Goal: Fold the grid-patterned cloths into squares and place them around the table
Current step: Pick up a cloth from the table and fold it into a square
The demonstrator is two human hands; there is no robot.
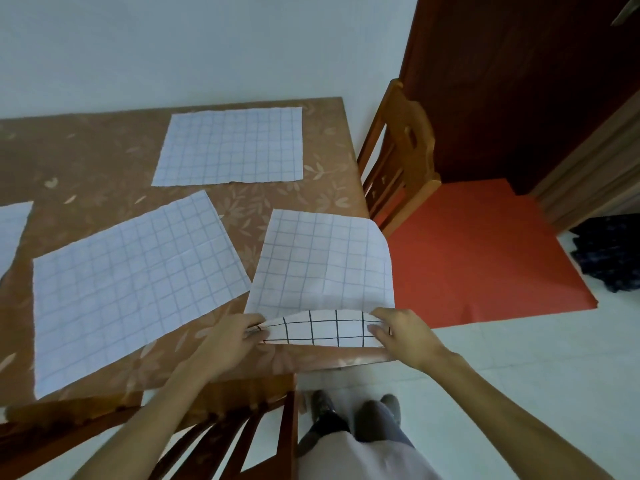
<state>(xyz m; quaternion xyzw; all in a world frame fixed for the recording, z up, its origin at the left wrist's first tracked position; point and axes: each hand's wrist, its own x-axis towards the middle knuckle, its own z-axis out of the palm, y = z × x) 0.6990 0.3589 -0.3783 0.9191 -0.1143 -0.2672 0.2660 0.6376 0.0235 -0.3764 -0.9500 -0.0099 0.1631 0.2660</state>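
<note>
A white grid-patterned cloth (pixel 322 261) lies at the near right corner of the brown flower-print table (pixel 97 168). Its near edge is curled up, showing bold black lines on the underside. My left hand (pixel 239 332) pinches the near left corner of that edge. My right hand (pixel 394 329) pinches the near right corner. A larger grid cloth (pixel 135 282) lies flat to the left. Another grid cloth (pixel 232 147) lies flat at the far side. The corner of a further grid cloth (pixel 12 230) shows at the left edge.
A wooden chair (pixel 401 157) stands at the table's right side on a red mat (pixel 478 251). Another wooden chair (pixel 242 431) is tucked under the near edge by my legs. A dark door (pixel 519 81) is at the far right, with dark cloth (pixel 613 254) on the floor.
</note>
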